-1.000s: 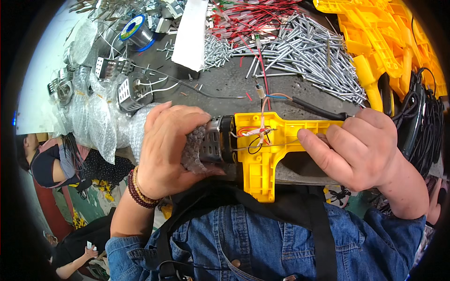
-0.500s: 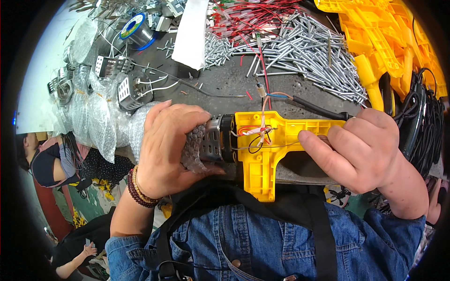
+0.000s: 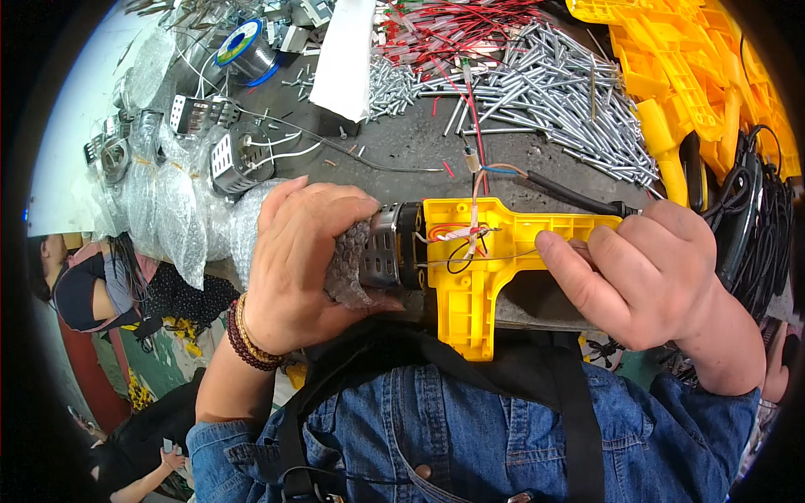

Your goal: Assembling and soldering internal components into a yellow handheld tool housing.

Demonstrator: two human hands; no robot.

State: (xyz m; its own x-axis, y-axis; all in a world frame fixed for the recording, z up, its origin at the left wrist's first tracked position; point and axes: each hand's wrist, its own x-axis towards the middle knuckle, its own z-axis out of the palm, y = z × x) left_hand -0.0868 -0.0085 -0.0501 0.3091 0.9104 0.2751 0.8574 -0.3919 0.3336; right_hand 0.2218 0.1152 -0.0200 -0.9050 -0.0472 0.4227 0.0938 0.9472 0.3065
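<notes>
My left hand (image 3: pixel 306 251) is wrapped round a slotted metal barrel (image 3: pixel 383 247), partly covered in bubble wrap (image 3: pixel 350 264). The barrel's black collar meets a T-shaped yellow plastic housing half (image 3: pixel 470 293), whose ribbed inside faces up. White, red and black wires (image 3: pixel 461 235) lie in its middle. My right hand (image 3: pixel 646 272) is closed at the end of the housing's right arm. A thin grey wire (image 3: pixel 503 257) runs across the housing to the right thumb; the fingers hide its end. Behind the housing, a black power cord (image 3: pixel 570 193) shows split brown and blue leads.
Loose long screws (image 3: pixel 553 101) and red-wired parts (image 3: pixel 444 33) cover the back of the bench. More yellow housings (image 3: pixel 671 59) and coiled black cords (image 3: pixel 750 218) fill the right. At left are a solder spool (image 3: pixel 247 52), slotted metal heater parts (image 3: pixel 239 159) and bubble-wrapped pieces (image 3: pixel 159 201).
Both hands keep their holds, and the housing has barely shifted. At the lower left, another person's hand has moved slightly right and down.
</notes>
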